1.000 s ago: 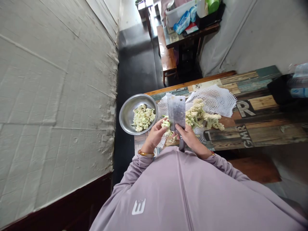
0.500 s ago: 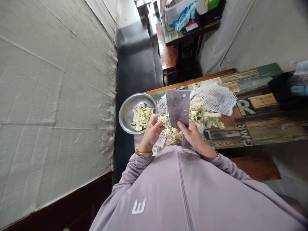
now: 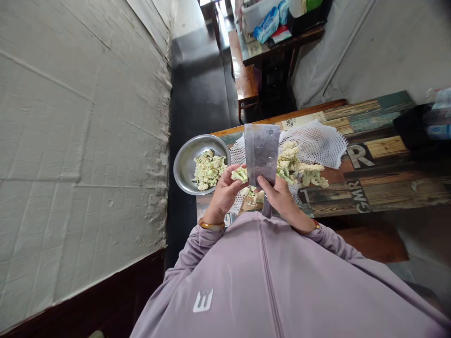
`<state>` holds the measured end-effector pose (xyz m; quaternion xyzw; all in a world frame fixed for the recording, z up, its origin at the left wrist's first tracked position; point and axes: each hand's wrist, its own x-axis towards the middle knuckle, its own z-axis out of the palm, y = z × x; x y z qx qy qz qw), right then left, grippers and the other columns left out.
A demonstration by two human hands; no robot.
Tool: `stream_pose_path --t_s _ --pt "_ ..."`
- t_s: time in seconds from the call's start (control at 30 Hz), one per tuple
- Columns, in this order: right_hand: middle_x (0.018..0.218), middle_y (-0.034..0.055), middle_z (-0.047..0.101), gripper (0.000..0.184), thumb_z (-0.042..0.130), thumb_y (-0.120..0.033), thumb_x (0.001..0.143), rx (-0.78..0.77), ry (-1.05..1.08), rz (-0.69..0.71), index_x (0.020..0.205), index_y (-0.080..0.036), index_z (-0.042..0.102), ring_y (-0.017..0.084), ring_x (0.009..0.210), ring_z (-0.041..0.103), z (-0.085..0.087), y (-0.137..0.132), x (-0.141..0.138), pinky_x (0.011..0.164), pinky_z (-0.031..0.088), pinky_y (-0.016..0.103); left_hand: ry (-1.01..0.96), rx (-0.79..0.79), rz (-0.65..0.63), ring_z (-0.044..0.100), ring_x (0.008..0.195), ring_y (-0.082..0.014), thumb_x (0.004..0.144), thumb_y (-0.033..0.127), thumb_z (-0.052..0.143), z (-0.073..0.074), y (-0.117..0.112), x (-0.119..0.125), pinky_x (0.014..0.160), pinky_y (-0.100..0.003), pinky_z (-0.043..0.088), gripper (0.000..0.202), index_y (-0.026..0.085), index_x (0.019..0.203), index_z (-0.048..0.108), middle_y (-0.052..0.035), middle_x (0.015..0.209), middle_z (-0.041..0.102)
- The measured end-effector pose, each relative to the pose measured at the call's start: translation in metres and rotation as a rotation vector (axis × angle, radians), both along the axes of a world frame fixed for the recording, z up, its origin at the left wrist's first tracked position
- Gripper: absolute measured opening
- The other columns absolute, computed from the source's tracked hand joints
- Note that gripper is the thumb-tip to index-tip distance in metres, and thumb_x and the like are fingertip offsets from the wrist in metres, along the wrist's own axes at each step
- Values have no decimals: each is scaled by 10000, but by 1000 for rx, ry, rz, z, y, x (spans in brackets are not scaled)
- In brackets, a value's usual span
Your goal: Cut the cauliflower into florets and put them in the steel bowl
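Above the near left end of the table (image 3: 387, 188), a floret (image 3: 240, 174) is pinched in the left hand (image 3: 222, 190), with thumb and fingertips closed on it and the other fingers loosely curled. Just to its right a cleaver (image 3: 261, 152) is gripped by the right hand (image 3: 280, 197). The fingers are wrapped fully round the handle, which is mostly hidden, and the thumb is laid against the flat of the blade. The blade is held upright with its left edge at the floret; whether the two touch cannot be told.

The floret is judged light, brittle and crumbly at its knobbly pale head, so it is best taken by the firmer greenish stalk and not squeezed. The cleaver is judged heavy and stiff, a broad rectangle of dull grey steel, safely held only by the handle.

To the left, a round shiny metal bowl (image 3: 183, 162) is set at the table's edge, and small pieces (image 3: 207, 170) are heaped in it. To the right, larger cauliflower (image 3: 299, 169) chunks are spread on a white net (image 3: 317, 141) of soft open mesh. The tabletop is made of painted, weathered-looking planks marked with letters.
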<state>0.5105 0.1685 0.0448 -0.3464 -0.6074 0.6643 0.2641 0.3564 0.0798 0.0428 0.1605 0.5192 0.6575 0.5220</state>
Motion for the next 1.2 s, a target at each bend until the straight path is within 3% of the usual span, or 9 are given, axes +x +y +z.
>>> stream_pose_path --t_s 0.1,0.27,0.4,0.57,0.87,1.2 --pt "669 46 700 392 537 -580 926 112 -52 -9 841 -213 644 220 616 697 -1 0 2 624 536 328 55 -8 -2 658 971 -163 712 266 828 -4 0 -1 921 -329 534 574 258 1254 641 -51 1224 684" --pt "600 37 664 380 533 -557 934 181 -94 -45 772 -219 597 212 598 666 0 -2 5 593 499 314 90 31 48 643 1014 -162 730 235 790 -7 2 -3 956 -323 502 406 245 1118 674 -35 1174 692" --pt "625 36 649 382 516 -549 940 205 -108 -23 751 -223 578 208 628 650 3 -5 6 590 493 304 95 41 103 638 1005 -149 739 204 764 -4 4 0 920 -284 495 394 248 1117 662 -26 1164 691" --pt "654 38 622 379 487 -548 952 236 -82 17 770 -227 573 207 635 634 3 -8 3 585 489 306 166 -11 91 627 975 -150 777 212 719 -6 4 5 887 -275 485 488 254 1256 633 -27 1141 688" --pt "727 58 668 298 476 -479 968 382 -67 32 825 -242 586 230 707 666 3 -8 2 687 528 349 53 30 82 607 889 -107 834 306 702 -2 0 5 826 -235 487 264 258 1090 656 -6 1043 655" --pt "672 53 625 342 424 -491 986 483 -98 50 772 -248 534 220 680 626 3 -8 3 689 515 343 94 24 88 617 843 -100 831 363 747 -8 1 4 775 -213 487 372 256 1182 683 -11 986 688"
